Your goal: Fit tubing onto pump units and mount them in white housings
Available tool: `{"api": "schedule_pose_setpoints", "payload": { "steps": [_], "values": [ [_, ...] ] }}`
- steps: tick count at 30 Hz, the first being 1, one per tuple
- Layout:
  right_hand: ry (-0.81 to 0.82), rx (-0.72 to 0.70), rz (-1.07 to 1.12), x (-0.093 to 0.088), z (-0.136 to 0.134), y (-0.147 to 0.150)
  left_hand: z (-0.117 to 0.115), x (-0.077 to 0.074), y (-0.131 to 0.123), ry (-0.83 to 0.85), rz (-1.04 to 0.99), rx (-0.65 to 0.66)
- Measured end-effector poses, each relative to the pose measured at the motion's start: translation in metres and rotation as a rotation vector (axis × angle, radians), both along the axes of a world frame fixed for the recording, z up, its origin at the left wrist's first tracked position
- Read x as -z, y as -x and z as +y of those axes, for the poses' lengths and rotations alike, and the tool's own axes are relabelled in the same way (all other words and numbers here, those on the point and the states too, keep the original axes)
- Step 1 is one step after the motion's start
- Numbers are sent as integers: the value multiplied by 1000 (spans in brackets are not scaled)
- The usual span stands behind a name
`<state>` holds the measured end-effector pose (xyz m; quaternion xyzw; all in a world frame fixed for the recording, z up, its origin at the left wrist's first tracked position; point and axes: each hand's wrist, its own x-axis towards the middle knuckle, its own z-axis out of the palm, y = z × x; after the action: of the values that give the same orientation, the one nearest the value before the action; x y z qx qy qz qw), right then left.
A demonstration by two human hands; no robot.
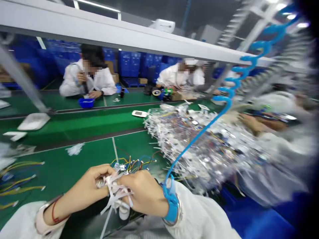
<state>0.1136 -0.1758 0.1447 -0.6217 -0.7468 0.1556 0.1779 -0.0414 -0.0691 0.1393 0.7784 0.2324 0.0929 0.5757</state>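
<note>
Close to the front edge of the bench, my left hand (pixel 92 182) is closed, thumb and fingers pinching one side of a tangle of white plastic strips (pixel 115 194). My right hand (pixel 143 191) is curled around the other side of the same tangle. Long strip ends hang below my fingers. Just behind my hands, coloured wires (pixel 131 163) with small white connectors spread over the bench; whether they join the tangle cannot be made out. A blue wrist strap (pixel 171 202) circles my right wrist, its blue coiled cord (pixel 199 132) rising to the upper right.
To the right lies a large heap of bagged wires and white strips (pixel 184 142). Several yellow and blue wires (pixel 20 187) lie at far left. A green conveyor (pixel 99 121) runs behind, carrying a white device (pixel 139 114). Co-workers sit across it (pixel 87 78) and at right (pixel 281 132).
</note>
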Motion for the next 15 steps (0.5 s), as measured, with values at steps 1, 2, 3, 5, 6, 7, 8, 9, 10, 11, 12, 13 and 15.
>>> {"api": "schedule_pose_setpoints", "payload": {
  "steps": [1, 2, 3, 5, 6, 7, 8, 9, 10, 11, 12, 13, 15],
  "values": [
    [11, -45, -9, -4, 7, 7, -2, -3, 13, -25, -9, -61],
    [26, -81, -25, -7, 13, 15, -5, -5, 26, -45, -21, -126],
    [40, -113, -46, -9, 20, 22, -7, -5, 37, -56, -38, -189],
    [71, -177, -86, -9, 33, 35, -12, -2, 58, -45, -84, -296],
    [91, -215, -95, -7, 38, 41, -14, 1, 67, -31, -110, -340],
    [112, -255, -92, -4, 43, 46, -16, 5, 76, -19, -132, -378],
    [133, -291, -82, 1, 46, 51, -19, 10, 83, -6, -151, -412],
    [151, -320, -68, 5, 48, 55, -22, 15, 89, 9, -167, -442],
    [163, -343, -54, 10, 50, 58, -25, 20, 93, 26, -180, -467],
    [169, -364, -40, 15, 51, 60, -27, 25, 96, 49, -194, -488],
    [172, -382, -28, 19, 52, 61, -29, 29, 98, 76, -210, -504],
    [171, -394, -21, 21, 53, 63, -30, 32, 98, 104, -227, -514],
    [160, -410, -1, 21, 56, 66, -28, 33, 98, 133, -244, -540]
  ]
}}
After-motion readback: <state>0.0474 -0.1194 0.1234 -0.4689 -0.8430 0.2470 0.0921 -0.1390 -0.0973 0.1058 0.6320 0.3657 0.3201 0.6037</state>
